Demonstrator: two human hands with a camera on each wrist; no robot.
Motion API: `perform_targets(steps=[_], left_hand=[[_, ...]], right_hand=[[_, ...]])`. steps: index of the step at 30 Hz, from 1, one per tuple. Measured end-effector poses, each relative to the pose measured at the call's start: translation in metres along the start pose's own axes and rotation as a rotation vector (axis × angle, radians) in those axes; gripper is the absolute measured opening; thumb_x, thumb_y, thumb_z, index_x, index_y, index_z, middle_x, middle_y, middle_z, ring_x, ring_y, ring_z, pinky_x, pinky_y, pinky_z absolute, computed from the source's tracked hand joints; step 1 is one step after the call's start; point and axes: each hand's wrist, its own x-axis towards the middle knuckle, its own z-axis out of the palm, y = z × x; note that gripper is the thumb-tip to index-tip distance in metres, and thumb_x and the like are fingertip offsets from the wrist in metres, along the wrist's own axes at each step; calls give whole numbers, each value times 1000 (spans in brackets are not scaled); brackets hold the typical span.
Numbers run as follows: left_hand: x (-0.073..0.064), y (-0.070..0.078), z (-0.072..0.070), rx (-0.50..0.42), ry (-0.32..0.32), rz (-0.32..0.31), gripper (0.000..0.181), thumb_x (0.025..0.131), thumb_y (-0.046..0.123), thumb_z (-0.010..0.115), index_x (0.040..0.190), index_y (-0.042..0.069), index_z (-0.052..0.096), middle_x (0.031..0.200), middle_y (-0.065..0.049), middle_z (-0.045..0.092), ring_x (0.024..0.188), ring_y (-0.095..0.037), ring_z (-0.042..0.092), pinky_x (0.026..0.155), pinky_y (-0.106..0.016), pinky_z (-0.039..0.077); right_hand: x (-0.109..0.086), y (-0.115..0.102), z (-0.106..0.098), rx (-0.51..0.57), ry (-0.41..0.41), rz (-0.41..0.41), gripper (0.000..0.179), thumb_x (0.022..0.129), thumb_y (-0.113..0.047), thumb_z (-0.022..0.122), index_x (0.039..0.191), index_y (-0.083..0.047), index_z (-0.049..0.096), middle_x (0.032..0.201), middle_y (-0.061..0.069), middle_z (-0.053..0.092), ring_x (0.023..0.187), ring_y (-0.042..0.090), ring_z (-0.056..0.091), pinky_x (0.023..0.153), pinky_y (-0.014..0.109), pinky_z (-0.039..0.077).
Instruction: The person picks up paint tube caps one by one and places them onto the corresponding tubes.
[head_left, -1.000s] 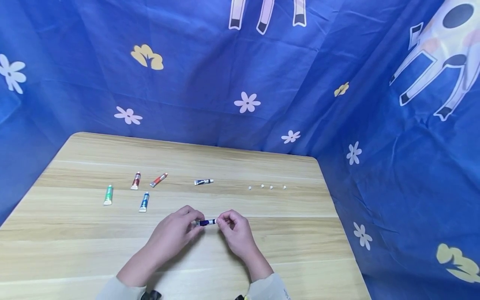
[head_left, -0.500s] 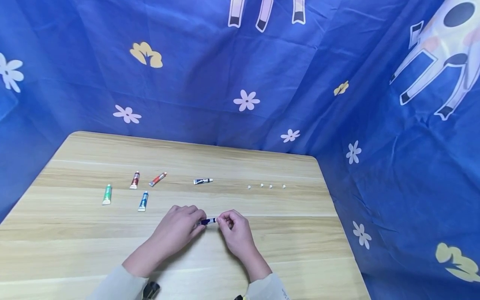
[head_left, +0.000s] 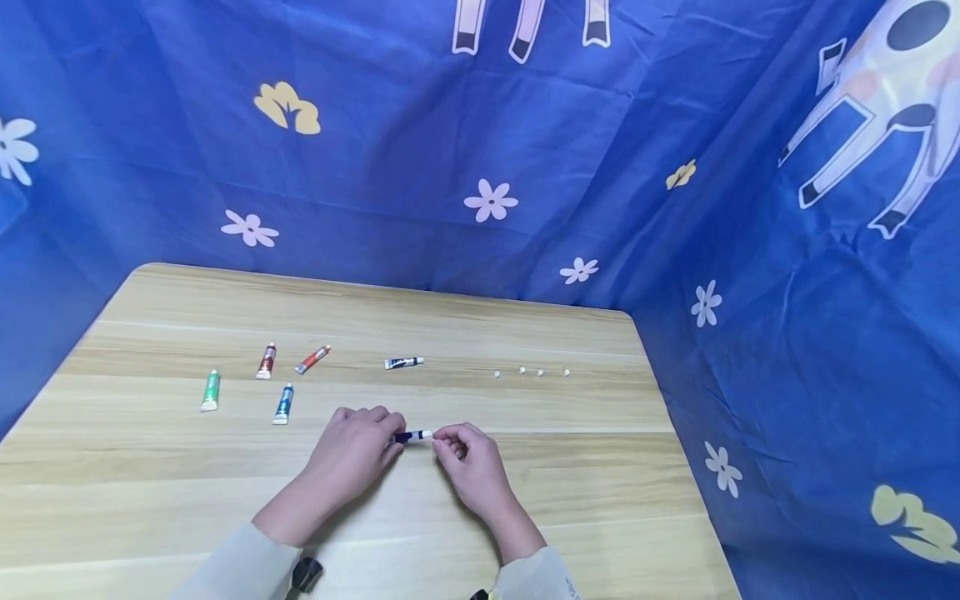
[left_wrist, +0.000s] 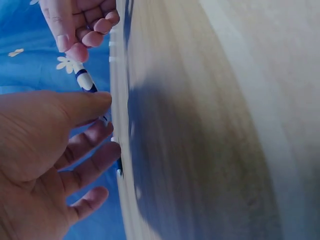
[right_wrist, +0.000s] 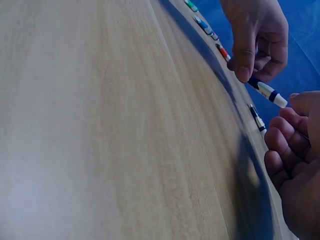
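Lower centre, we see the left hand (head_left: 354,452) pinching a slim navy-and-white tube (head_left: 409,436), right hand (head_left: 477,467) curled by its white cap (head_left: 427,435), grip unclear; likely uncapping, next needing a twist.

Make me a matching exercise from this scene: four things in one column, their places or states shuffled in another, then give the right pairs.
Column one
1. Green tube
2. Orange-red tube
3. Tube nearest the right hand
4. Small white pieces

Column two
A. Held by the left hand
B. Lying farther right than any tube
C. Leftmost of all the tubes
D. Slanting, just right of the dark red tube

Right pairs: 1-C, 2-D, 3-A, 4-B
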Motion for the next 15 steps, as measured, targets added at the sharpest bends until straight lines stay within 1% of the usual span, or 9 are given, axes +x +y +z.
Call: perform_targets(steps=[4, 9, 15], left_hand=[[5, -2, 3, 14, -3, -17, 19, 89, 24, 89, 99, 19, 74, 91, 1, 75, 80, -20, 70, 85, -49, 53], [12, -8, 6, 35, -19, -21, 20, 87, 23, 90, 99, 18, 75, 91, -1, 75, 81, -24, 71, 83, -51, 53], [21, -12, 7, 42, -51, -31, 19, 87, 22, 91, 97, 18, 75, 89, -1, 75, 78, -23, 69, 78, -48, 51]], right_hand=[[0, 2, -3, 15, -5, 11, 12, 102, -14, 75, 112, -7, 77, 100, 7, 75, 85, 1, 62, 78, 15, 56], [1, 4, -9, 46, 7, 17, 17, 102, -13, 74, 117, -5, 75, 101, 8, 74, 86, 4, 62, 77, 14, 55], [5, 12, -19, 106, 11, -5, 24, 102, -10, 74, 123, 0, 72, 104, 14, 73, 89, 5, 62, 78, 13, 53]])
